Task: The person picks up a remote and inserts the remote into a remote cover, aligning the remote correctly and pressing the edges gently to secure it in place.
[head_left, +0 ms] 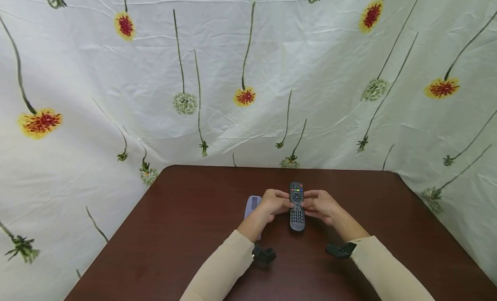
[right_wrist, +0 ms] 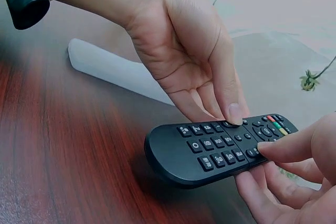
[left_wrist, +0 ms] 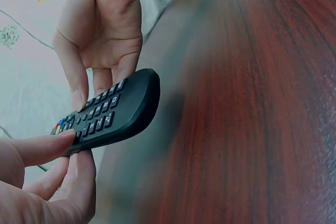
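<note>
A black remote control (head_left: 297,214) with rows of buttons is held above the table between both hands. My left hand (head_left: 273,204) grips its left edge, thumb on the button face and fingers beneath. On the opposite edge my right hand (head_left: 321,206) pinches it the same way. The right wrist view shows the remote (right_wrist: 176,153) tilted, its rounded bottom end free of fingers. Beside the left hand lies a pale lilac, long flat object with a slot (head_left: 253,202), partly hidden by that hand and wrist; its kind cannot be told.
The dark reddish-brown wooden table (head_left: 186,214) spreads out beneath the hands. Behind it hangs a white cloth (head_left: 217,119) printed with flowers. Dark straps (head_left: 264,254) are worn at both wrists, below the beige sleeves (head_left: 223,266).
</note>
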Available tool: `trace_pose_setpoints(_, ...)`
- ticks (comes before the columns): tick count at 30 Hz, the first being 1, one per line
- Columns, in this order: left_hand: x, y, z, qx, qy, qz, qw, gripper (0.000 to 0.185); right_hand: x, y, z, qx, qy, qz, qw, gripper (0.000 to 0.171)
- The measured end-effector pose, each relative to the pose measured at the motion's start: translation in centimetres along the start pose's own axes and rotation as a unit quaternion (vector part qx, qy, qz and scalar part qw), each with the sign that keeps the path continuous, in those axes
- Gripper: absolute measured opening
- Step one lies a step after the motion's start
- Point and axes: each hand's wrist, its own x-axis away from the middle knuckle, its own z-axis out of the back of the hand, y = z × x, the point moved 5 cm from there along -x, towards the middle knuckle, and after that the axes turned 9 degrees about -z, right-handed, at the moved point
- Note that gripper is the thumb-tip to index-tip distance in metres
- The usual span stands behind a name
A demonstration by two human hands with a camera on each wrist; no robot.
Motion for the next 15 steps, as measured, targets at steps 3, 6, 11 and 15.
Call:
trace_pose_setpoints(3, 0.1, 0.6, 0.0, 0.000, -0.009, -0.006, 0.9999, 0.029, 0.2, -0.5, 0.0, 0.001, 0.001, 0.012, 1.000, 0.049)
trace_pose_setpoints(6, 0.1, 1.3, 0.1, 0.004, -0.016, -0.019, 0.9997, 0.030, 0.4, -0.9, 0.0, 0.002, 0.000, 0.021, 1.000, 0.050)
trace_pose_setpoints(11, 0.0, 2.1, 0.4, 0.014, -0.028, -0.033, 0.9990, 0.031, 0.8, -1.8, -0.1, 0.000, -0.002, 0.035, 0.999, 0.051)
trace_pose_setpoints(15, 0.1, 3.1, 0.6, 0.008, -0.036, -0.051, 0.9980, 0.033, 1.1, -2.6, -0.2, 0.000, -0.002, 0.057, 0.998, 0.048)
